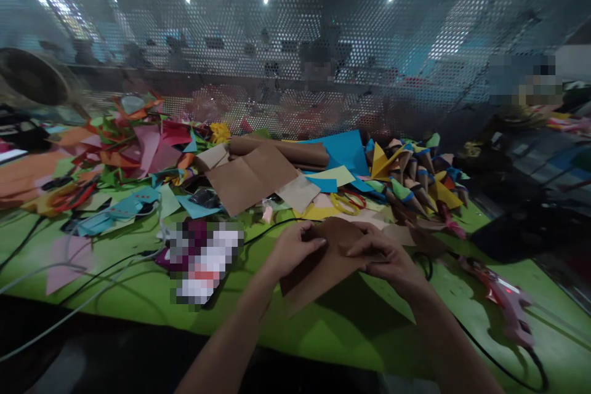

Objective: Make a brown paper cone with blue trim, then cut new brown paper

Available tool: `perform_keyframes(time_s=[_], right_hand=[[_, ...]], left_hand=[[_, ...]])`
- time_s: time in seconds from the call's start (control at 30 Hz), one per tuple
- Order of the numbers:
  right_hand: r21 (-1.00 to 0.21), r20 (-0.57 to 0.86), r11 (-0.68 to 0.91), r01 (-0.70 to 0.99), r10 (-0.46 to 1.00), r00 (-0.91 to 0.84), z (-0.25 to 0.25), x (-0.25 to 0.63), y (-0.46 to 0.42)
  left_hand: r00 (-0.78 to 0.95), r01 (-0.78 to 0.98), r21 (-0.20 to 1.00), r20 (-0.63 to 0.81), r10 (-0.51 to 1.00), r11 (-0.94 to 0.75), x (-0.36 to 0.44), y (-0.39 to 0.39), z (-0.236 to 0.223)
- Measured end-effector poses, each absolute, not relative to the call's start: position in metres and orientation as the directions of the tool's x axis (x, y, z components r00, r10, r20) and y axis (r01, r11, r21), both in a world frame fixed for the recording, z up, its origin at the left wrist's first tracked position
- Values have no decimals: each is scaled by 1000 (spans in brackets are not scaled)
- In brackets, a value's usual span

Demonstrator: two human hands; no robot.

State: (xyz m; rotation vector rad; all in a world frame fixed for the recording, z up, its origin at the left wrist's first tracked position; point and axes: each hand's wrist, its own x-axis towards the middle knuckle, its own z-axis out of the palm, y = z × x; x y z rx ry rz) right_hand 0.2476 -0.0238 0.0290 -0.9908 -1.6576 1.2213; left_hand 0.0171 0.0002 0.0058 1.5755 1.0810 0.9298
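Both my hands grip one folded sheet of brown paper [318, 274] just above the green table [138, 258]. My left hand [293, 249] pinches its upper left edge, fingers curled over the fold. My right hand [388, 258] presses on the upper right part, fingers closed along the crease. The sheet's lower corner points toward me.
Brown paper sheets and a roll [258, 175] lie behind, with a pile of coloured paper cones [415, 178] at the right and coloured scraps [138, 141] at the left. Yellow scissors [346, 202] lie ahead. A glue gun [505, 298] and black cables lie at the right. A perforated screen stands behind.
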Motion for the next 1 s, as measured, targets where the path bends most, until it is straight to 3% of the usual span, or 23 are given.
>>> perform_keyframes(time_s=[0.43,0.6,0.73,1.0], right_hand=[[-967,167,221,123,924,-344,31,247,-24],[-960,120,193,204,939,-323,27,250,-27],[-981,102,133,139,972,-210,17,257,-24],[-1000,18,15,-27,991,-130,23,241,-22]], left_hand=[[330,141,987,26,944,-76,18,-2,11],[256,282,950,62,965,-136,21,-4,7],[303,76,997,10,953,-34,20,-2,1],[-8,7,1000,24,1000,-24,27,1,2]])
